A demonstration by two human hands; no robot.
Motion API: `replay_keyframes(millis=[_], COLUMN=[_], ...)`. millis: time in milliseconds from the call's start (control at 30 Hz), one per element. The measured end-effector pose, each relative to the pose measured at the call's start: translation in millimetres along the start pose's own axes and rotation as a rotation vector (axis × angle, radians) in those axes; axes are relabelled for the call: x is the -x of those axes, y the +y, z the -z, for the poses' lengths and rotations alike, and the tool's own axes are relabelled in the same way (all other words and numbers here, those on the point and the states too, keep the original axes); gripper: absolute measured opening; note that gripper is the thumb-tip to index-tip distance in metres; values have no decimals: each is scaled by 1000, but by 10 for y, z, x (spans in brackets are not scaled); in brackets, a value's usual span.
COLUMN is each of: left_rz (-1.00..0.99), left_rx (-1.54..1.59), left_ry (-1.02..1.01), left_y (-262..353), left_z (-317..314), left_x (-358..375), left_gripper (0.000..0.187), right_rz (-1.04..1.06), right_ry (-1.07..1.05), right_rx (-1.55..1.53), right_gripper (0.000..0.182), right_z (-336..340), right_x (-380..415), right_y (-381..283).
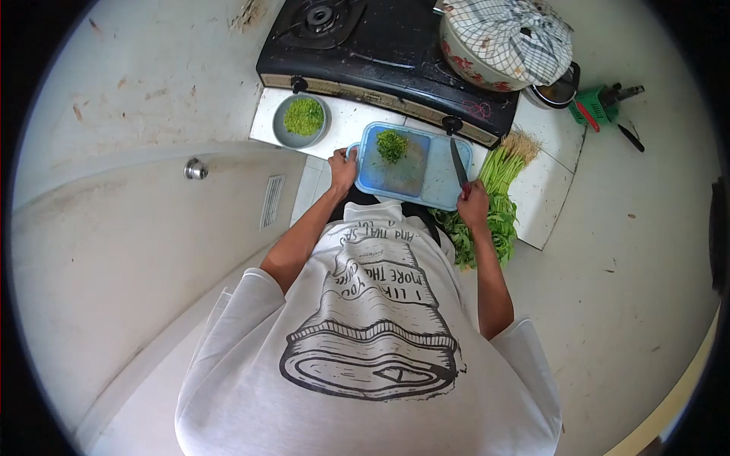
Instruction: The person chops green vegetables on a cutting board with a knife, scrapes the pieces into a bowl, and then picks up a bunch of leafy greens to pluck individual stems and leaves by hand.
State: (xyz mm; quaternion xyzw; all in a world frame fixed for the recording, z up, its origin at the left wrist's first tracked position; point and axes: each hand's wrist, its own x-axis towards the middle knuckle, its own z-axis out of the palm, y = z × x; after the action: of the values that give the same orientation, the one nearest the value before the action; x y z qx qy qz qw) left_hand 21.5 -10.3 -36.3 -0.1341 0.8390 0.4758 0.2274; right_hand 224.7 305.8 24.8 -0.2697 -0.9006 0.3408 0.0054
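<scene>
My left hand (343, 169) grips the left edge of a blue cutting board (437, 175), its fingers closed at the handle end. A small heap of finely chopped greens (391, 146) lies on the board's upper left part. In my right hand (474, 204) is a knife (459, 163), held by its reddish handle at the board's right edge, with the blade pointing up toward the stove. Just right of the knife lies a bunch of leafy green stalks (498, 175) with roots at the top, partly hidden by my right hand and forearm.
A grey bowl (283, 134) of chopped light-green pieces (304, 116) stands left of the board. Behind is a black gas stove (380, 57), bearing a flowered pot (473, 70) under a checked cloth (517, 34). A green basket (595, 105) with utensils is at right.
</scene>
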Motion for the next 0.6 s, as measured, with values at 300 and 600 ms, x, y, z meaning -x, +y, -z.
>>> replay_keyframes(millis=[300, 600], left_rz=[-36, 30], left_rx=[562, 780], left_ry=[112, 135], left_y=[-234, -35], left_z=[471, 1379], left_x=[877, 883], left_gripper=[38, 37], right_rz=[123, 306], right_ry=[-166, -380], right_rx=[-156, -86], right_gripper=[8, 24], right_z=[99, 313], right_x=[172, -155], right_y=[-347, -1373])
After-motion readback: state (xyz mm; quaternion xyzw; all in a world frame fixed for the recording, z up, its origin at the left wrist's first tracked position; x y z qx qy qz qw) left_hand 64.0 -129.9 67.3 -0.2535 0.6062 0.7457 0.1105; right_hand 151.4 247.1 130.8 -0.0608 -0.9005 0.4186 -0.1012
